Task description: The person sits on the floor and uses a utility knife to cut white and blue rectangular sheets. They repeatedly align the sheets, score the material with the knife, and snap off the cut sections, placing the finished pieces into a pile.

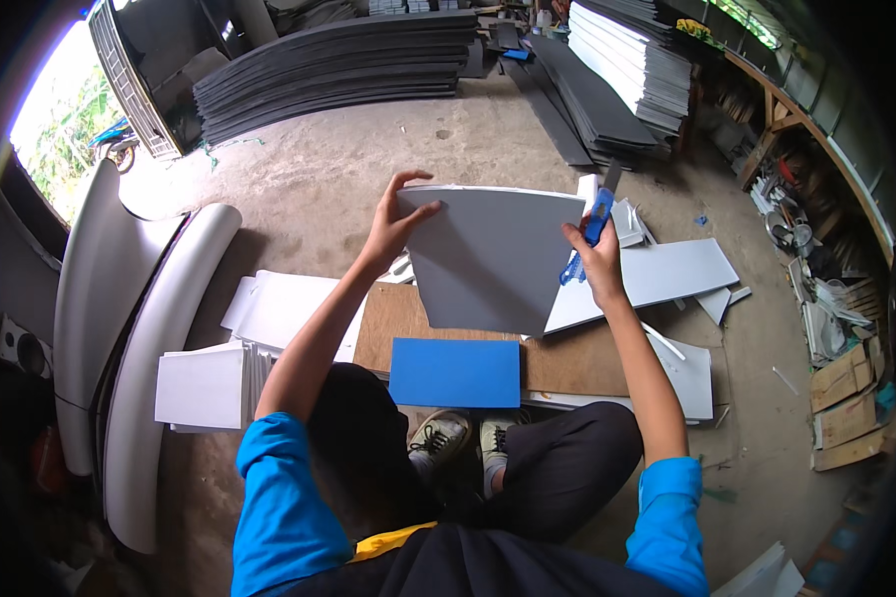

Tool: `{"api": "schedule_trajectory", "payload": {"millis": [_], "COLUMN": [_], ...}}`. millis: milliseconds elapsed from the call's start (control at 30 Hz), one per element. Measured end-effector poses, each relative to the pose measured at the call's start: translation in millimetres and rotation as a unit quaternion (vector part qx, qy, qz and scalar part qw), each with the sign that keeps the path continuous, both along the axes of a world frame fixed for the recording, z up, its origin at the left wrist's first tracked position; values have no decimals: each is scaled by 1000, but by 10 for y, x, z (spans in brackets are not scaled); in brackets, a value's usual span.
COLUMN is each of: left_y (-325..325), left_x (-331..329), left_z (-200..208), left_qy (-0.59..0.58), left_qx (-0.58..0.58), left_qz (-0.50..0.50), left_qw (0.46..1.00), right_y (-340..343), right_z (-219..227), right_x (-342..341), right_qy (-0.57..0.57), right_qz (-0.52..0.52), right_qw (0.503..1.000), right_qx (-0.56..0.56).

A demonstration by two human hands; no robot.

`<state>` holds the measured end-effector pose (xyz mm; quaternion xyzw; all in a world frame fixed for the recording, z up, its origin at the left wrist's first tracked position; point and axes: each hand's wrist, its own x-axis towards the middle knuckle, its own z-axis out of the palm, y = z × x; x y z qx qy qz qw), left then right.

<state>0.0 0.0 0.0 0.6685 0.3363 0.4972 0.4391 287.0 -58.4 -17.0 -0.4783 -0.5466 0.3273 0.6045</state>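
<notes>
My left hand (403,219) grips the upper left corner of a grey foam sheet (493,259) with a white edge, held up in front of me. At the sheet's right side is my right hand (597,259), closed round a blue utility knife (597,219) whose blade points up and away. The right thumb also lies by the sheet's edge. Below the sheet, a blue rectangular board (455,372) rests near my feet, on or against a brown wooden board (577,368). The sheet hides part of the wooden board.
A stack of white sheets (204,388) stands at my left, beside long white curved panels (154,368). White foam pieces (657,279) lie to the right. Stacks of dark sheets (338,75) are at the back. Cardboard (841,383) and clutter line the right wall.
</notes>
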Motion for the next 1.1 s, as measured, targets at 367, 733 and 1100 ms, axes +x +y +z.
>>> {"api": "schedule_trajectory", "payload": {"millis": [367, 733, 1100], "left_y": [7, -21, -29], "left_x": [130, 1, 74], "left_z": [-55, -27, -86], "left_qy": [218, 233, 248], "left_qx": [325, 253, 367], "left_qz": [98, -9, -22], "left_qw": [915, 939, 896], "right_y": [-169, -179, -145], "right_z": [-132, -169, -217], "right_x": [-258, -205, -102], "right_qy": [94, 73, 29], "right_qz": [-63, -64, -40], "right_qw": [992, 994, 998], "right_qx": [57, 41, 24]}}
